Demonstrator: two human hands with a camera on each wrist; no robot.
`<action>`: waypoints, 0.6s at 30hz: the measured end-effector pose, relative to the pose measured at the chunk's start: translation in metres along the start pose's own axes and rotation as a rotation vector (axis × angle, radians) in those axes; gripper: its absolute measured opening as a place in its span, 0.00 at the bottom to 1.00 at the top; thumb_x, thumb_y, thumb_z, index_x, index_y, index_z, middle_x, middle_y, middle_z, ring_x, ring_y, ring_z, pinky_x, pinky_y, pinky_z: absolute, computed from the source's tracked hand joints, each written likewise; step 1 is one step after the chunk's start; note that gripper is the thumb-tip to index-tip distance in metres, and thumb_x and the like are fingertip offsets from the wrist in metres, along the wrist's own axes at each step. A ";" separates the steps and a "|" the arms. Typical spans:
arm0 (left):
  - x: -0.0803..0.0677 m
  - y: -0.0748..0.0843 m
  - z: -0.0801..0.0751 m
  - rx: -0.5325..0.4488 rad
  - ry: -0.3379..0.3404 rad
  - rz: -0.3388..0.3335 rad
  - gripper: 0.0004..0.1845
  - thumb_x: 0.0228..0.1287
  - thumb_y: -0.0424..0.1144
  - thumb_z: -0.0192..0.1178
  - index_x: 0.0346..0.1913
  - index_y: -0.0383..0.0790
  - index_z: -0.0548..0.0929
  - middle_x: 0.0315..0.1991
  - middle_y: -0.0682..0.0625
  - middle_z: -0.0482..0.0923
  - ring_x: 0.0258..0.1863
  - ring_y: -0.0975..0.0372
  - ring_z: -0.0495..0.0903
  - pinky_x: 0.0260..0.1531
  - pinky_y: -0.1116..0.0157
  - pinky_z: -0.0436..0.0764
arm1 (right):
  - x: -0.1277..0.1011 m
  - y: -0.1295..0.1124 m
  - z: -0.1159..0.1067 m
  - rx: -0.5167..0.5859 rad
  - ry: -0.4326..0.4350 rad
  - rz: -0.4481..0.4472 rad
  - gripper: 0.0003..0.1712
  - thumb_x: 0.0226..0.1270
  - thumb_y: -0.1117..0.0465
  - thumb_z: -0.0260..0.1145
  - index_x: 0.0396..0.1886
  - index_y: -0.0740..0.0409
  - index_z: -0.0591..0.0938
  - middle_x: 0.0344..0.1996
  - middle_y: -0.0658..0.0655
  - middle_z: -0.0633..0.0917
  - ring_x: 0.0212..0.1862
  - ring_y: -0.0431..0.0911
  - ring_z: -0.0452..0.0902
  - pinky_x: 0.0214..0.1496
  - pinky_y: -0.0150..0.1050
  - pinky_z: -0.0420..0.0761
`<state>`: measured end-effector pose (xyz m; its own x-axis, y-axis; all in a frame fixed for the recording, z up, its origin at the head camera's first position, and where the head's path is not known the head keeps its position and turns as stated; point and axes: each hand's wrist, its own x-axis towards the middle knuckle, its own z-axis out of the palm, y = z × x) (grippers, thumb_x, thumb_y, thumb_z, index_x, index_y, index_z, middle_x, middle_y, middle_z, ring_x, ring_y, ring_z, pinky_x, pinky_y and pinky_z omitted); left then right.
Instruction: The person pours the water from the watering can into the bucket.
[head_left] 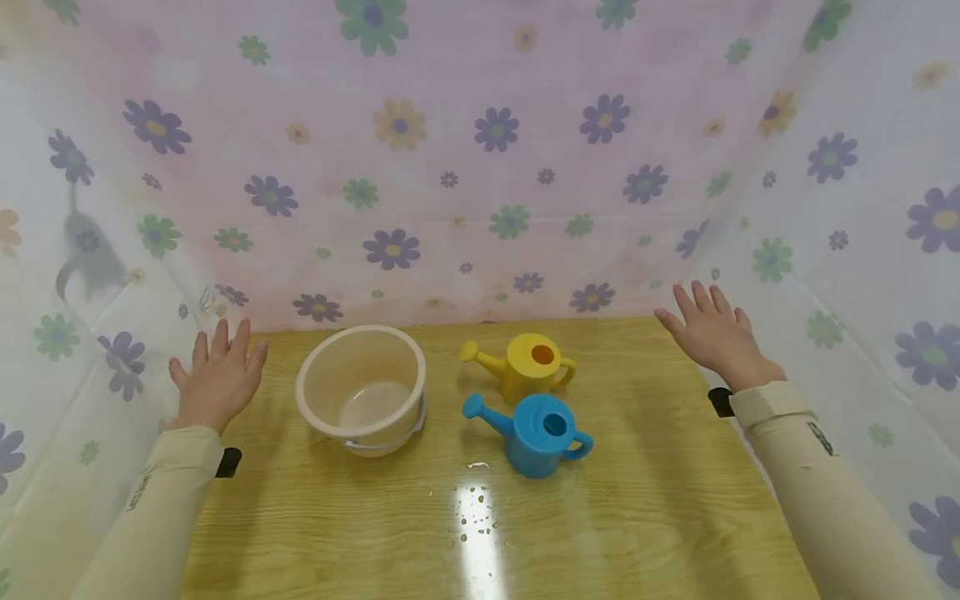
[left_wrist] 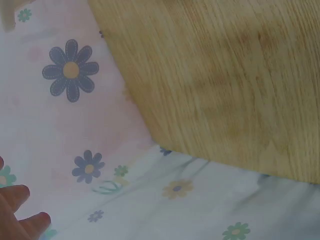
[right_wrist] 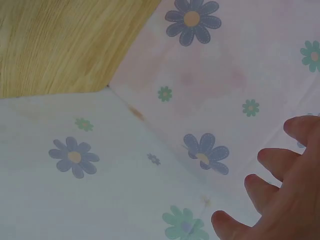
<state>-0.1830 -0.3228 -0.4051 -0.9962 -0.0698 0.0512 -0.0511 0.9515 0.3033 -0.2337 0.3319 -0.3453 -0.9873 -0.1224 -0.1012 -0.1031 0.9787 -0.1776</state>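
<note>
In the head view my left hand (head_left: 217,379) is held out with fingers spread, to the left of a cream bucket (head_left: 315,414), and holds nothing. The bucket has a pale handle folded down along its front. My right hand (head_left: 716,337) is likewise spread and holds nothing, over the far right corner of the table. Between the hands, right of the bucket, stand a yellow watering can (head_left: 517,379) and, nearer to me, a blue watering can (head_left: 532,446). Both spouts point left. In each wrist view only part of that hand's fingers shows.
The wood-grain table (head_left: 360,533) carries water drops (head_left: 476,521) near its middle. Flower-patterned cloth (head_left: 480,267) hangs behind the table and along both sides. A grey watering-can-shaped shadow (head_left: 93,250) shows on the left cloth.
</note>
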 end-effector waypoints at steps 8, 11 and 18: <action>-0.003 0.008 0.017 -0.124 0.085 0.019 0.36 0.67 0.59 0.29 0.66 0.34 0.55 0.64 0.31 0.49 0.58 0.35 0.52 0.48 0.35 0.52 | 0.000 0.000 0.006 0.002 0.179 -0.025 0.42 0.67 0.38 0.38 0.68 0.63 0.50 0.64 0.72 0.52 0.63 0.67 0.43 0.53 0.68 0.47; -0.007 0.018 0.034 -0.290 0.036 -0.023 0.38 0.65 0.61 0.29 0.65 0.32 0.57 0.62 0.31 0.55 0.54 0.37 0.60 0.45 0.40 0.63 | -0.004 0.000 0.015 0.081 0.274 -0.030 0.37 0.68 0.42 0.42 0.65 0.65 0.58 0.60 0.72 0.60 0.58 0.68 0.53 0.51 0.66 0.53; -0.028 0.030 0.075 -0.771 -0.158 -0.225 0.43 0.60 0.66 0.32 0.69 0.38 0.45 0.62 0.35 0.56 0.56 0.44 0.63 0.49 0.49 0.68 | -0.010 -0.006 0.053 0.266 0.338 -0.034 0.32 0.69 0.46 0.44 0.63 0.66 0.62 0.57 0.72 0.64 0.55 0.66 0.58 0.51 0.62 0.59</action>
<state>-0.1624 -0.2698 -0.4685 -0.9689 -0.1364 -0.2065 -0.2461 0.4426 0.8623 -0.2163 0.3182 -0.3951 -0.9725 -0.0498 0.2274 -0.1454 0.8928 -0.4263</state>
